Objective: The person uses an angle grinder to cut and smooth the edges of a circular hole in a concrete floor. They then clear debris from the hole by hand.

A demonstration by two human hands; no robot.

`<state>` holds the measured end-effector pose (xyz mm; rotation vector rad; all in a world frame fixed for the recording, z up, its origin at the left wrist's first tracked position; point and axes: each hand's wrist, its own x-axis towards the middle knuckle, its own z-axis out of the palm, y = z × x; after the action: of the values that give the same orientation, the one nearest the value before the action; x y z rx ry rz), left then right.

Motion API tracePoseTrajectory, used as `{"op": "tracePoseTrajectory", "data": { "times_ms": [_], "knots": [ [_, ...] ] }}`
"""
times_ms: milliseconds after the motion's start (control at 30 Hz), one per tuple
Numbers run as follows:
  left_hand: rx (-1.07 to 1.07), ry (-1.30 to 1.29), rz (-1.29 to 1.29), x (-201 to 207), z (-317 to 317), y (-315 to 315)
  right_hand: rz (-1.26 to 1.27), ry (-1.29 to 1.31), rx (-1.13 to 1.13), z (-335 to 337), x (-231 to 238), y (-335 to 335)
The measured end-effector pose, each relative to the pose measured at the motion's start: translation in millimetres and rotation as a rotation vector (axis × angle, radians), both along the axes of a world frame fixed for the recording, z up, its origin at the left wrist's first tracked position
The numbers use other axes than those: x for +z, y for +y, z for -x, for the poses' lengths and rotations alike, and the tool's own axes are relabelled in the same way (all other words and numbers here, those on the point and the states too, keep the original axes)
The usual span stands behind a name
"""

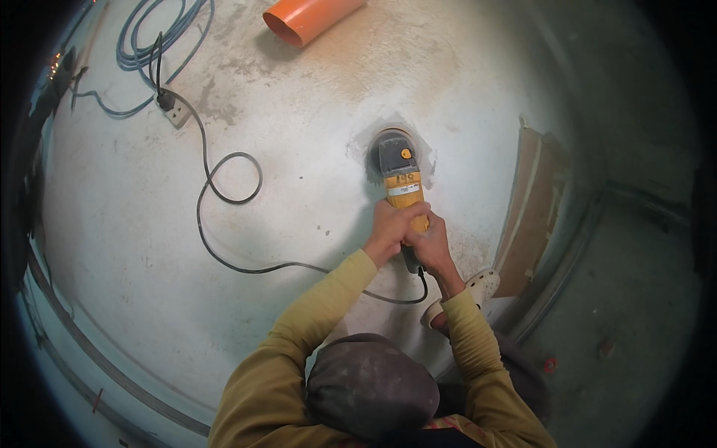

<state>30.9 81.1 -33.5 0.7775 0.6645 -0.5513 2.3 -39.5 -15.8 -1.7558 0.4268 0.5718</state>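
Both my hands are wrapped round the yellow body of an angle grinder, which has a dark grey head. My left hand grips the left side of the body. My right hand closes round it from the right, farther back, and the fingers of the two hands meet. The grinder's round disc sits over a grey patch on a pale, dusty surface; whether it touches or spins I cannot tell. A black cord leaves the tool's rear and loops left to a white socket block.
An orange pipe lies at the far side. Coiled blue-grey cable is at the far left. Brown cardboard lies to the right, near a pale clog shoe. A rounded dark cloth shape fills the near middle.
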Motion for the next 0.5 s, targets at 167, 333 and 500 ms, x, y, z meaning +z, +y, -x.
{"op": "tracePoseTrajectory", "data": {
  "times_ms": [167,333,500],
  "knots": [
    [-0.058,0.047,-0.032,15,-2,4,0.006,0.026,-0.026,1,5,3],
    [-0.159,0.018,-0.093,24,-7,13,-0.119,-0.046,-0.064,2,9,7],
    [-0.080,0.023,-0.036,9,-7,8,-0.093,0.000,-0.066,-2,0,5]
  ]
}}
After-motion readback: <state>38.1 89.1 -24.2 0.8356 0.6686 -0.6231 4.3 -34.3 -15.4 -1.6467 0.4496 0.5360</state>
